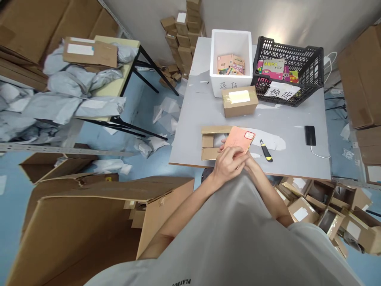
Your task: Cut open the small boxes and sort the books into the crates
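Book [239, 138] in both hands: my left hand [228, 162] closes over its near end, my right hand [248, 160], partly hidden, supports beneath. It slants away rightward, overlapping the right side of the open box [209, 154].

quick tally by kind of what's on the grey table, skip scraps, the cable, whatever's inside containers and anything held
white foam box: 1
black plastic crate: 1
labelled cardboard box: 1
open cardboard box: 1
box cutter: 1
phone: 1
total: 6
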`<state>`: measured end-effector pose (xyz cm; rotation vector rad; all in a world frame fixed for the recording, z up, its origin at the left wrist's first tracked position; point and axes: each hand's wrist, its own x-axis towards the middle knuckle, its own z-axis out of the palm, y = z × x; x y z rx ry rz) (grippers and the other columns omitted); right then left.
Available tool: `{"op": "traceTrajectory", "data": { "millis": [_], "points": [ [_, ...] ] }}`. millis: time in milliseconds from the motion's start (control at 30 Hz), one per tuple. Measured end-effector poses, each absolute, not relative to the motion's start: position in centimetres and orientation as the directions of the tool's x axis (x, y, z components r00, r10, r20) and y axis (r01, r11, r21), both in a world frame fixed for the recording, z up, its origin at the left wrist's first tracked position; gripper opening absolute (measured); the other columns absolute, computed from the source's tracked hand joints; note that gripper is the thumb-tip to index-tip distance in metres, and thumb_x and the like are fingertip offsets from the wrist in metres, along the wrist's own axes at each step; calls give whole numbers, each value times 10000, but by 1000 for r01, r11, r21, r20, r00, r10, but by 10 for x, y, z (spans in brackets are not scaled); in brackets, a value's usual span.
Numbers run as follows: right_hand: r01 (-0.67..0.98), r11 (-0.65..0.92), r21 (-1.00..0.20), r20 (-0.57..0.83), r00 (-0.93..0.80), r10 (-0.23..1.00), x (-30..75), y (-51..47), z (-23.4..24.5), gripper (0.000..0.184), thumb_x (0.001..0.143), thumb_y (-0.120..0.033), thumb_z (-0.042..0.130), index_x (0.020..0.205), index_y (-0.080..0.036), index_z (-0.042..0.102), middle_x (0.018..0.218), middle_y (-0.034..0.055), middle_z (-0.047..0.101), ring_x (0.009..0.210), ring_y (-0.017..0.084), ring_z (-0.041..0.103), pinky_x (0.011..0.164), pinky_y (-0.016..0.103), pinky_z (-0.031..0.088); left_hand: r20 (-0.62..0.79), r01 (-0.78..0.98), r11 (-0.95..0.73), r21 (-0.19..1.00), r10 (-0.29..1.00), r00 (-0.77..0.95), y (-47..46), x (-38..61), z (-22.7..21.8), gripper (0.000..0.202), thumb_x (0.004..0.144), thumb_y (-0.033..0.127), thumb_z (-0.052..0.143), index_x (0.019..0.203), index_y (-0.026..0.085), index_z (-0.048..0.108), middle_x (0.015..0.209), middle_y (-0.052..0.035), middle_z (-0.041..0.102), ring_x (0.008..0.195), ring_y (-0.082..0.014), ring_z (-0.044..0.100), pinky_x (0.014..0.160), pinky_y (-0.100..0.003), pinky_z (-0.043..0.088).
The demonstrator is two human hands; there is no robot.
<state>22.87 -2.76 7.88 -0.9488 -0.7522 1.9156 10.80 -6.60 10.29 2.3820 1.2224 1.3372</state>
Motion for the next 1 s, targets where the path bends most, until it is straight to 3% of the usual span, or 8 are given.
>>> {"op": "traceTrajectory", "data": {
  "millis": [167, 267, 367, 467, 567, 733, 867, 1000],
  "points": [
    [-376, -456, -807, -354, -311, 882, 232, -28, 72, 518, 805, -692, 897, 1096, -269, 828, 999, 35, 846, 1089, 276, 806, 918, 370, 663, 596, 457, -539, 707, 803, 26, -65, 104, 109, 247, 1069, 184, 689, 1197, 296, 868, 1193, -80, 779, 1053, -204, 774, 882, -320, 638],
    [-347, -408, -844, -381, -148, 913, 249, -23, 71, 548, 716, -667, 995, 1044, -261, 826, 965, 14, 844, 946, 231, 786, 886, 342, 660, 347, 271, -279, 921, 905, -247, -55, 90, 100, 281, 1121, 354, 701, 1369, 276, 806, 1238, -86, 788, 1060, -196, 784, 919, -313, 644],
    [-288, -303, -909, -308, -29, 951, 260, -19, 78, 542, 736, -647, 1012, 1072, -259, 836, 1047, 27, 854, 980, 224, 770, 955, 360, 644, 55, 19, -52, 998, 933, -355, -41, 77, 79, 465, 1036, 476, 815, 1424, 228, 759, 1262, -109, 817, 1078, -212, 797, 968, -327, 641],
    [-160, -184, -970, -184, -17, 983, 254, -21, 91, 488, 838, -639, 950, 1112, -249, 844, 1074, 49, 843, 981, 232, 755, 955, 383, 636, -201, -244, 142, 959, 951, -236, -27, 71, 59, 461, 941, 492, 892, 1300, 218, 798, 1337, -130, 827, 1282, -270, 774, 1116, -380, 608],
    [79, 10, -997, 5, -62, 998, 235, -30, 105, 374, 943, -554, 867, 1176, -262, 844, 1151, 64, 822, 1011, 241, 751, 944, 393, 642, -423, -508, 367, 779, 906, 5, -20, 76, 52, 389, 989, 533, 786, 1193, 203, 814, 1291, -135, 845, 1357, -315, 756, 1196, -450, 584],
    [408, 287, -867, 207, -229, 951, 212, -45, 115, 227, 1008, -324, 760, 1220, -287, 833, 1251, 92, 812, 1239, 309, 731, 1148, 497, 595, -482, -663, 487, 569, 851, 211, -21, 93, 54, 330, 979, 431, 647, 1148, 200, 811, 1228, -113, 850, 1356, -317, 754, 1206, -452, 597],
    [417, 196, -887, 162, -116, 980, 230, -39, 108, 311, 999, -457, 798, 1252, -276, 812, 1311, 105, 804, 1223, 313, 744, 1100, 482, 629, -547, -678, 492, 547, 823, 156, -22, 85, 51, 268, 951, 362, 704, 1133, 202, 818, 1220, -86, 853, 1294, -287, 773, 1207, -407, 583],
    [221, -121, -968, -112, 53, 992, 256, -37, 83, 480, 1035, -660, 678, 1252, -247, 793, 1205, 110, 834, 1034, 287, 777, 888, 417, 692, -575, -610, 538, 582, 803, 160, -30, 61, 45, 433, 878, 287, 854, 1306, 229, 822, 1339, -99, 845, 1326, -283, 764, 1217, -462, 571]
  ]
}}
